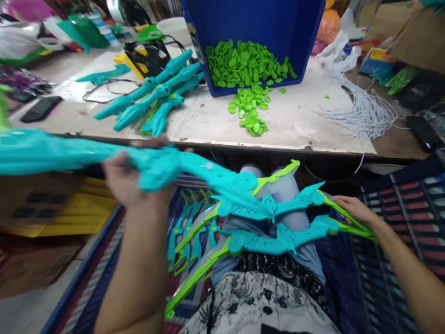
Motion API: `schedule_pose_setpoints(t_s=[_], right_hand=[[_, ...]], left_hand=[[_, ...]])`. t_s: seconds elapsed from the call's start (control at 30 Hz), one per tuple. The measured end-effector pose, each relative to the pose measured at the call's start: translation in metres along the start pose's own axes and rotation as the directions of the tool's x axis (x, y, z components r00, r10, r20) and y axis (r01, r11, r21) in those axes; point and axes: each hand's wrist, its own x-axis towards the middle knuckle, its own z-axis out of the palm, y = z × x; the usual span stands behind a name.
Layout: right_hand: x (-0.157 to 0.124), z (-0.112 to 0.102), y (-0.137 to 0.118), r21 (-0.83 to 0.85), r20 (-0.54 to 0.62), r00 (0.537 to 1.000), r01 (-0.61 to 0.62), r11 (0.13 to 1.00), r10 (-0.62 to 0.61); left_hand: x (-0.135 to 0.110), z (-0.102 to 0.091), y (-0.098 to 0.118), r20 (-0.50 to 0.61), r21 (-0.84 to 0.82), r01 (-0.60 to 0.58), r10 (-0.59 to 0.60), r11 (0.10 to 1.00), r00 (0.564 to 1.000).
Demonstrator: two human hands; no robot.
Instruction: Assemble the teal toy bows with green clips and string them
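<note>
Gripping hard, the left hand [127,178] has its fingers wrapped round the middle of a long turquoise plastic toy bow [212,170], axis running 9 to 3 o'clock. The right hand [352,208], out at 3 o'clock and the nearer one, closes narrow on the lime-green tips of two turquoise plastic lap bows [285,237] lying parallel across the knees. Three bows counted. At 12 o'clock sits one blue plastic crate [253,18] spilling small green plastic chips [248,62].
</note>
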Motion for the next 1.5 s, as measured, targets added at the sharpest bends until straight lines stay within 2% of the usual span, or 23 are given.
schedule_pose_setpoints(t_s=[0.07,0.13,0.2,0.27,0.37,0.43,0.53,0.6,0.67,0.7,0.77,0.83,0.97,1.07,1.13,1.17,1.2,1.23,1.27,1.33,1.37,1.43,1.5], right_hand=[[-0.011,0.001,0.002,-0.005,0.001,1.0,-0.003,1.0,0.003],[-0.018,0.001,0.003,-0.023,0.018,1.0,0.001,1.0,-0.001],[-0.019,0.001,0.006,-0.073,0.022,1.0,0.005,0.997,-0.003],[-0.016,0.0,0.011,-0.151,-0.034,0.999,0.027,0.988,-0.033],[-0.012,-0.001,0.017,-0.289,-0.146,0.973,0.132,0.948,-0.18],[-0.011,-0.001,0.019,-0.364,-0.153,0.949,0.206,0.908,-0.277],[-0.013,-0.001,0.017,-0.401,-0.129,0.938,0.248,0.882,-0.322],[-0.015,-0.002,0.014,-0.377,-0.115,0.942,0.252,0.892,-0.315],[-0.018,-0.003,0.013,-0.327,-0.099,0.946,0.263,0.908,-0.31],[-0.02,-0.003,0.012,-0.298,-0.099,0.945,0.271,0.915,-0.312],[-0.024,-0.003,0.013,-0.251,-0.111,0.943,0.28,0.927,-0.315],[-0.029,-0.003,0.016,-0.232,-0.125,0.944,0.273,0.934,-0.307],[-0.041,0.0,0.02,-0.217,-0.137,0.943,0.27,0.938,-0.303],[-0.048,0.003,0.024,-0.218,-0.146,0.936,0.285,0.933,-0.32],[-0.051,0.005,0.025,-0.243,-0.161,0.926,0.299,0.923,-0.343],[-0.052,0.005,0.025,-0.259,-0.172,0.919,0.307,0.916,-0.356],[-0.053,0.006,0.024,-0.277,-0.18,0.913,0.311,0.909,-0.366],[-0.053,0.006,0.023,-0.297,-0.187,0.909,0.309,0.903,-0.373],[-0.054,0.006,0.022,-0.32,-0.194,0.906,0.305,0.897,-0.377],[-0.056,0.007,0.017,-0.363,-0.207,0.897,0.301,0.882,-0.392],[-0.057,0.007,0.015,-0.383,-0.213,0.889,0.305,0.872,-0.405],[-0.062,0.007,0.01,-0.416,-0.222,0.874,0.315,0.853,-0.432],[-0.067,0.008,0.008,-0.445,-0.239,0.865,0.307,0.841,-0.442]], left_hand=[[-0.017,0.009,-0.04,-0.001,-0.052,0.2,-0.2,0.978,0.98],[-0.034,0.015,-0.078,-0.008,-0.054,0.397,-0.398,0.916,0.917],[-0.046,0.018,-0.109,-0.008,-0.067,0.505,-0.507,0.86,0.862],[-0.051,0.022,-0.13,-0.006,-0.104,0.544,-0.548,0.833,0.837],[-0.052,0.026,-0.15,-0.088,-0.112,0.586,-0.596,0.802,0.798],[-0.053,0.025,-0.156,-0.142,-0.052,0.661,-0.661,0.749,0.737],[-0.06,0.013,-0.154,-0.178,0.155,0.78,-0.759,0.607,0.626],[-0.064,0.002,-0.145,-0.213,0.384,0.805,-0.805,0.452,0.553],[-0.067,-0.004,-0.134,-0.183,0.675,0.673,-0.815,0.302,0.549],[-0.069,-0.004,-0.129,-0.112,0.819,0.515,-0.809,0.254,0.577],[-0.072,0.008,-0.124,0.132,0.969,0.084,-0.772,0.233,0.622],[-0.077,0.031,-0.13,0.355,0.934,-0.264,-0.719,0.242,0.597],[-0.084,0.076,-0.171,0.64,0.737,-0.629,-0.557,0.248,0.53],[-0.084,0.085,-0.202,0.727,0.552,-0.828,-0.544,0.099,0.42],[-0.084,0.083,-0.21,0.706,0.52,-0.854,-0.566,0.008,0.426],[-0.085,0.083,-0.211,0.709,0.532,-0.847,-0.551,0.005,0.441],[-0.088,0.085,-0.209,0.725,0.549,-0.834,-0.525,0.049,0.446],[-0.093,0.088,-0.206,0.747,0.567,-0.811,-0.504,0.141,0.434],[-0.099,0.094,-0.203,0.762,0.587,-0.764,-0.503,0.269,0.408],[-0.116,0.112,-0.2,0.751,0.641,-0.565,-0.574,0.519,0.326],[-0.125,0.122,-0.2,0.725,0.68,-0.44,-0.63,0.586,0.28],[-0.141,0.139,-0.203,0.642,0.766,-0.238,-0.732,0.597,0.227],[-0.154,0.149,-0.208,0.557,0.83,-0.116,-0.796,0.546,0.238]])
